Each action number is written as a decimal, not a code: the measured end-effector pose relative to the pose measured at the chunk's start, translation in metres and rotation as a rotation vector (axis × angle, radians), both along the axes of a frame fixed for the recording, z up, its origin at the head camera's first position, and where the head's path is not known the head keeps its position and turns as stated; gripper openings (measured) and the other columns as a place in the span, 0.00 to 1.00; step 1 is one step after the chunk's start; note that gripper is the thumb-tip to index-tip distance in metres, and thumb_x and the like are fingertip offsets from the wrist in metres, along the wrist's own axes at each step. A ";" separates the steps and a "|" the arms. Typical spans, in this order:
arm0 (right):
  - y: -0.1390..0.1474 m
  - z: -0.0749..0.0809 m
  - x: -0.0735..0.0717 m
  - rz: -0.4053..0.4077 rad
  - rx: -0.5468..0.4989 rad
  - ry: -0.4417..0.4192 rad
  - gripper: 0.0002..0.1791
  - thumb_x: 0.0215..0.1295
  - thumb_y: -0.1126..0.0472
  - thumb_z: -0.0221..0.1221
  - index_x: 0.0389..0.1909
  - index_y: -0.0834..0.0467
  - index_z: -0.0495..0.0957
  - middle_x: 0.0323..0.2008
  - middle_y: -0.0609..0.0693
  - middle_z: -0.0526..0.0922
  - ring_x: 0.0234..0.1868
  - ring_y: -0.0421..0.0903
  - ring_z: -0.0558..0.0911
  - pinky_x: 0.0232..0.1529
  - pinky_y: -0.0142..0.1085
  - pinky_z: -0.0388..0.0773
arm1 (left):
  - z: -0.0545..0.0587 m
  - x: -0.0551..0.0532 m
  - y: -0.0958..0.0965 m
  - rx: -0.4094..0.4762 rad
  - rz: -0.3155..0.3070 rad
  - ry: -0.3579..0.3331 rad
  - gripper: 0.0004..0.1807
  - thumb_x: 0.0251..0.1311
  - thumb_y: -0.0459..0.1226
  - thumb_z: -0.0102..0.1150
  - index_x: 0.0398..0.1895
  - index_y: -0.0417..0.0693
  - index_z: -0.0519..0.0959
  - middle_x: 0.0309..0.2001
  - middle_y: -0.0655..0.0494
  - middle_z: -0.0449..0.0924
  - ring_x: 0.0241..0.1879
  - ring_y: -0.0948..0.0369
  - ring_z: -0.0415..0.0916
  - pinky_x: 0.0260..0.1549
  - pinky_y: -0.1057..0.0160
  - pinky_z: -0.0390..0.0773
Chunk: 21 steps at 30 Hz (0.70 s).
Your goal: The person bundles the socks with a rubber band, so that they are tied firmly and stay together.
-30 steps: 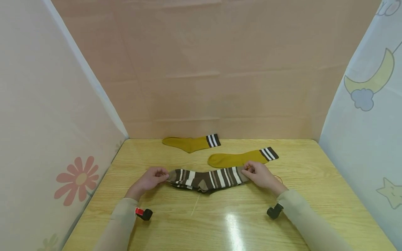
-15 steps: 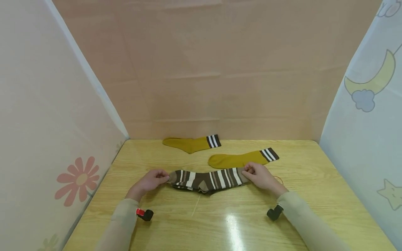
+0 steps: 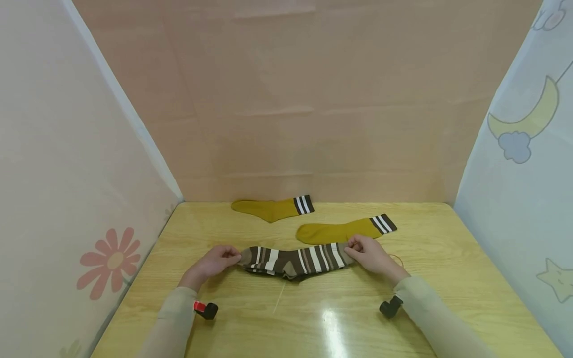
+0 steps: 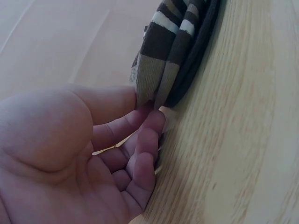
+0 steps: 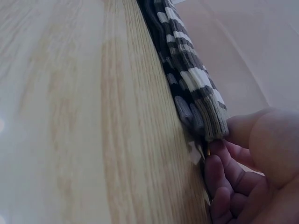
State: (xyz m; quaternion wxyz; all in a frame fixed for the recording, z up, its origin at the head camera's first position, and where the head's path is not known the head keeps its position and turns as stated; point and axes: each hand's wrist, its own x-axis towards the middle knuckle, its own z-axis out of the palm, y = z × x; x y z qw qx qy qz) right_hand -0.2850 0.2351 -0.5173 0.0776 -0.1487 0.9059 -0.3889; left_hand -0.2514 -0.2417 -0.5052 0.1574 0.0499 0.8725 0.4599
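Brown, white and tan striped socks [image 3: 274,259], stacked in layers, stretch sideways between my two hands. My left hand [image 3: 215,261] pinches their tan toe end between thumb and fingers. At the opposite end, my right hand [image 3: 370,254] pinches the tan ribbed cuff [image 5: 211,119]. Below the top striped sock, the left wrist view shows a second striped edge and dark fabric [image 4: 194,65] close to the wood. A tan heel patch [image 3: 289,269] marks the middle, where the socks sag toward me.
Two mustard socks with dark, white-striped cuffs lie farther back: one mustard sock [image 3: 268,209] near the rear edge, another mustard sock [image 3: 331,231] just behind the striped ones. The wooden table [image 3: 250,323] meets a pinkish back wall [image 3: 313,134], with printed cloth at both sides.
The whole scene sits slightly lower in the head view. Both hands keep their pinch on the striped socks in the same places.
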 end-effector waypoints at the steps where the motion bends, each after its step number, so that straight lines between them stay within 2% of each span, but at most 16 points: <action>1: 0.000 -0.001 0.000 -0.003 -0.002 -0.005 0.07 0.77 0.58 0.62 0.44 0.58 0.79 0.34 0.48 0.82 0.35 0.45 0.77 0.36 0.36 0.75 | 0.000 0.001 0.000 -0.003 0.000 -0.002 0.09 0.76 0.38 0.59 0.44 0.40 0.83 0.39 0.51 0.80 0.39 0.57 0.72 0.40 0.59 0.75; 8: 0.001 -0.005 0.000 -0.001 -0.005 -0.007 0.08 0.77 0.57 0.62 0.45 0.59 0.79 0.34 0.48 0.82 0.35 0.45 0.77 0.36 0.36 0.76 | 0.000 0.003 0.002 -0.010 0.002 -0.020 0.09 0.77 0.38 0.58 0.44 0.40 0.83 0.39 0.51 0.79 0.39 0.57 0.71 0.40 0.59 0.74; 14: 0.001 -0.007 -0.002 -0.008 0.008 0.023 0.09 0.77 0.57 0.62 0.45 0.59 0.79 0.35 0.47 0.83 0.36 0.44 0.78 0.38 0.36 0.77 | -0.001 0.001 0.001 -0.012 -0.004 -0.006 0.10 0.77 0.39 0.58 0.45 0.40 0.83 0.39 0.52 0.79 0.39 0.57 0.71 0.40 0.59 0.73; 21: 0.000 -0.005 -0.004 -0.010 0.015 0.010 0.08 0.77 0.57 0.62 0.45 0.58 0.79 0.35 0.47 0.82 0.36 0.44 0.78 0.39 0.37 0.77 | -0.001 -0.001 0.000 -0.023 -0.007 0.005 0.09 0.77 0.38 0.58 0.45 0.41 0.84 0.39 0.53 0.79 0.40 0.57 0.72 0.41 0.58 0.74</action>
